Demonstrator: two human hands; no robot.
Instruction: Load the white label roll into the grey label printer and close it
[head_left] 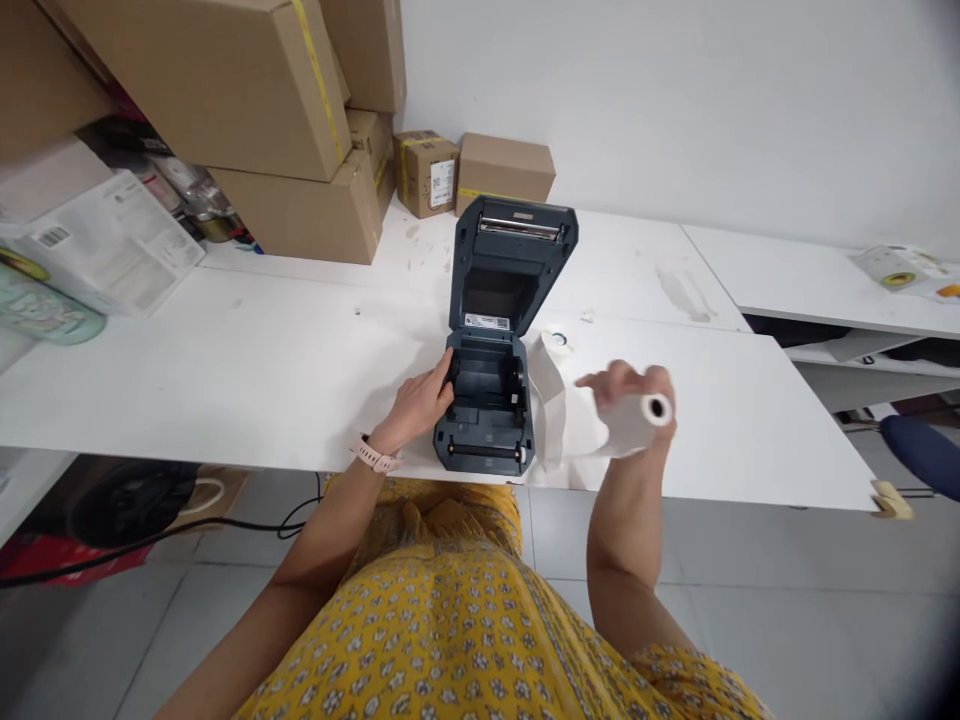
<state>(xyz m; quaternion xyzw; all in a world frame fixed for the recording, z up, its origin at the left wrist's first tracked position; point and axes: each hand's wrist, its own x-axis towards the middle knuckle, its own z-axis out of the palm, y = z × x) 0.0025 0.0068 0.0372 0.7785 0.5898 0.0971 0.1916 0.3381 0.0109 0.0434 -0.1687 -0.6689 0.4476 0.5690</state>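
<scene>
Cardboard boxes [289, 120] are stacked at the worktop's [247, 370] back left, some with yellow tape. Beside them, two smaller boxes [504, 170] stand by the wall [660, 110]; one bears a white label [442, 183]. At far left, a white carton [112, 245] stands near a green bottle [56, 312]. Below lies a black cable [225, 522]; at right is a blue seat [921, 455].

A white table [285, 390] carries an open printer [487, 400], white paper [551, 405] and cardboard boxes [300, 215].
</scene>
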